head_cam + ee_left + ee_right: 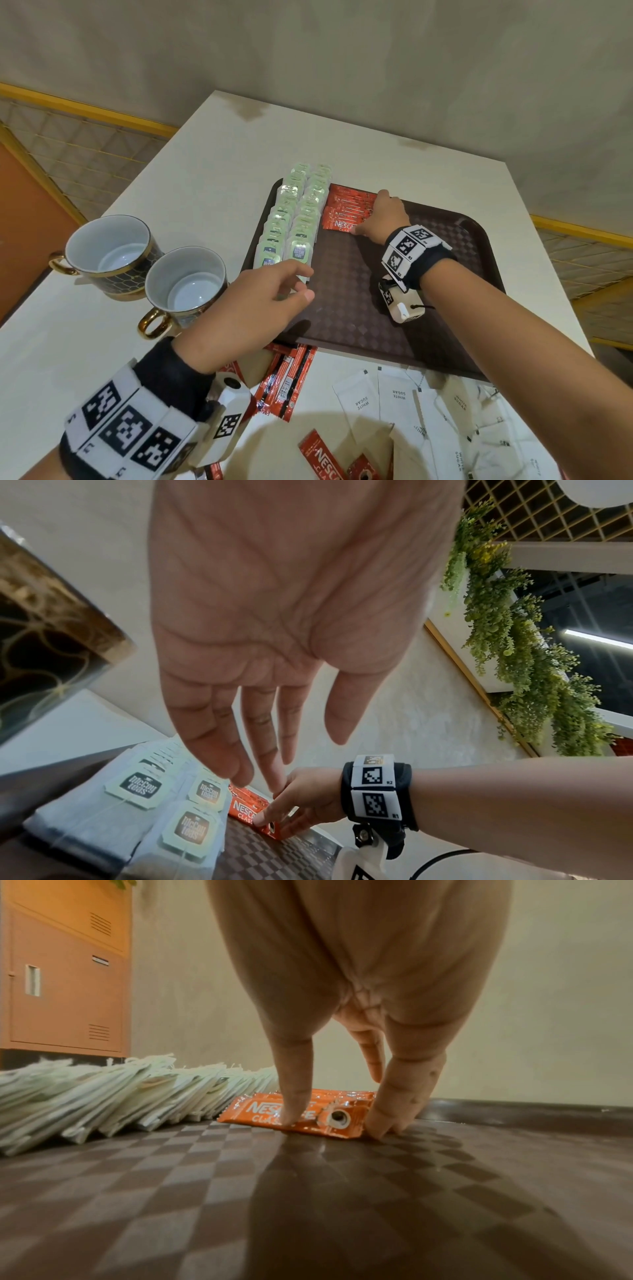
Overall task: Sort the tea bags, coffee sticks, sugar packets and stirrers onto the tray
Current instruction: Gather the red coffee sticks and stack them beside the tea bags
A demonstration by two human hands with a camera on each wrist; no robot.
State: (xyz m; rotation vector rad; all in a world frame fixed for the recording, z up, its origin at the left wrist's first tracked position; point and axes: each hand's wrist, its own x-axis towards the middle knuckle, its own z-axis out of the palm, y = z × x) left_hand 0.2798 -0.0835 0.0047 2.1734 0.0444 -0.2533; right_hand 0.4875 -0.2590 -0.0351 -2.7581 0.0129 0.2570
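A brown tray (376,308) holds two rows of green-tagged tea bags (294,219) along its left side. Beside them lies a small pile of red coffee sticks (346,209). My right hand (370,212) rests on that pile. Its thumb presses the front coffee stick (260,1110) and its straight fingers (380,1123) touch the stick's right end and the tray (308,1204). My left hand (308,283) hovers over the tray's front left corner, near the closest tea bags (137,788), fingers relaxed and empty. No stirrers are in sight.
Two dark gold-rimmed cups (109,253) (186,284) stand on the white table left of the tray. In front of the tray lie loose coffee sticks (287,380) and several white sugar packets (428,411). The tray's right half is bare.
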